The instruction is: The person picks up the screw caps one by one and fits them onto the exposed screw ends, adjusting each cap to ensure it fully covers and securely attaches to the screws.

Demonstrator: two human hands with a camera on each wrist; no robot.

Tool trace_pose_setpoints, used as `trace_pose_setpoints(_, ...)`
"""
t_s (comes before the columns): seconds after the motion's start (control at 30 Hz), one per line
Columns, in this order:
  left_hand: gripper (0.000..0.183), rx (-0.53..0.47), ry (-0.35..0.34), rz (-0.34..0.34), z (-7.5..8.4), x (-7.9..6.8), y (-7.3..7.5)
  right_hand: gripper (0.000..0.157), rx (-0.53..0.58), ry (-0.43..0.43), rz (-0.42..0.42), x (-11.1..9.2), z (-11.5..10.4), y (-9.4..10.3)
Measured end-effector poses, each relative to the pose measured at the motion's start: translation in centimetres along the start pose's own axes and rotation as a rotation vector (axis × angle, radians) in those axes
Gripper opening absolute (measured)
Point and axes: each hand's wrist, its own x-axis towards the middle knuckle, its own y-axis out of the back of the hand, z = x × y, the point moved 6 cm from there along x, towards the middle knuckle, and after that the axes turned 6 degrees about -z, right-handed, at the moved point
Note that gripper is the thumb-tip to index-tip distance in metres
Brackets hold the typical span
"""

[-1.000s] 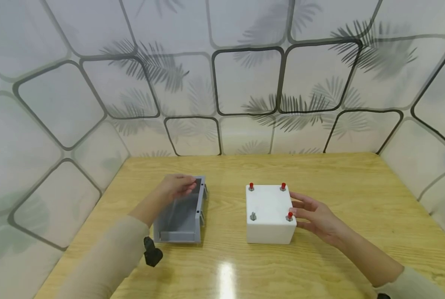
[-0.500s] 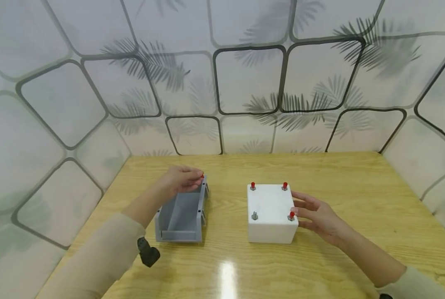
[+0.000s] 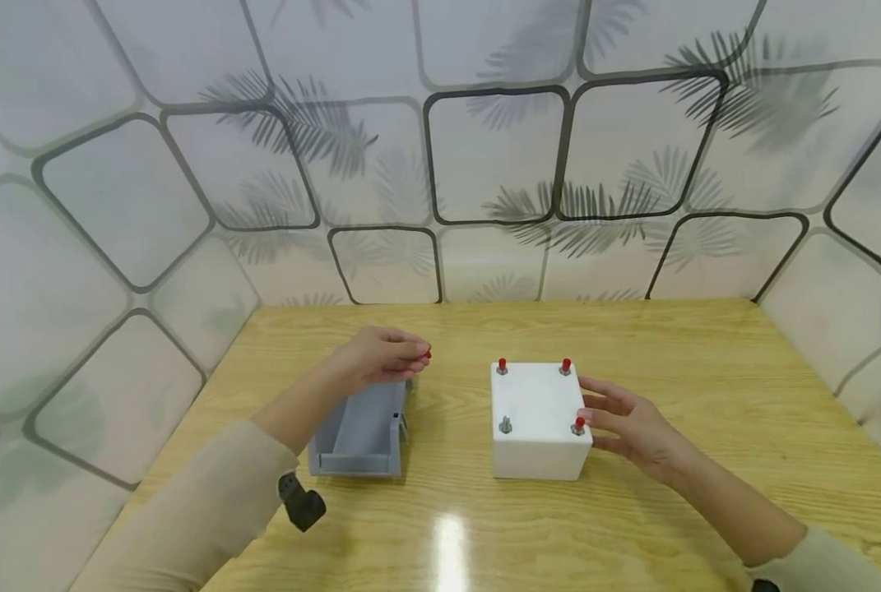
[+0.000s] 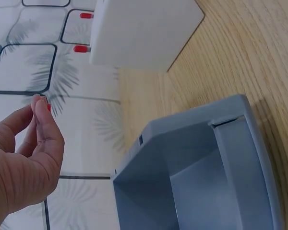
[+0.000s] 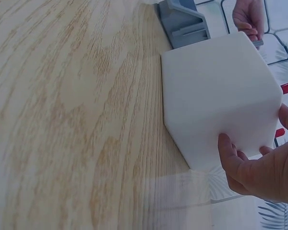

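Note:
A small red cap (image 3: 428, 352) is pinched between the thumb and fingertips of my left hand (image 3: 388, 358). That hand is raised over the far right edge of the grey plastic bin (image 3: 359, 464). To the right of the bin stands a white box (image 3: 536, 403) with a metal bolt at each top corner. Three bolts bear red caps; the near left bolt (image 3: 505, 425) is bare metal. My right hand (image 3: 636, 432) rests its fingertips on the box's right side, the fingers relaxed and spread. In the left wrist view, only a sliver of the pinched cap shows.
The bin and box stand on a wood-grain table (image 3: 440, 510), with a gap between them. Patterned cloth walls (image 3: 492, 164) close off the back and both sides. The visible part of the bin's inside shows no loose parts.
From over the inside of the bin, my left hand has risen and moved right, the red cap coming into sight at its fingertips. My right hand stays at the box.

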Motion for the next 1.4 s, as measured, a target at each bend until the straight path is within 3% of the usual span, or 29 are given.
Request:
trace_pose_setpoints(0.33, 0.025, 0.002, 0.013, -0.074, -0.1, -0.4, -2.5, 0.058, -0.001, 0.000, -0.006, -0.1, 0.1, -0.1)
trace_pose_setpoints(0.5, 0.023, 0.016, 0.022, -0.076, 0.0, -0.4, -3.2, 0.058, 0.004, 0.000, -0.009, -0.2, 0.1, -0.2)
trace_pose_setpoints(1.0, 0.024, 0.100, 0.033, -0.180, 0.1, -0.5, -5.3, 0.060, -0.008, 0.011, -0.013, -0.1, 0.0, -0.2)
trace_pose_setpoints(1.4, 0.028, 0.103, 0.033, -0.258, -0.2, -0.3, -6.9, 0.061, 0.002, -0.001, -0.018, 0.0, 0.0, -0.1)
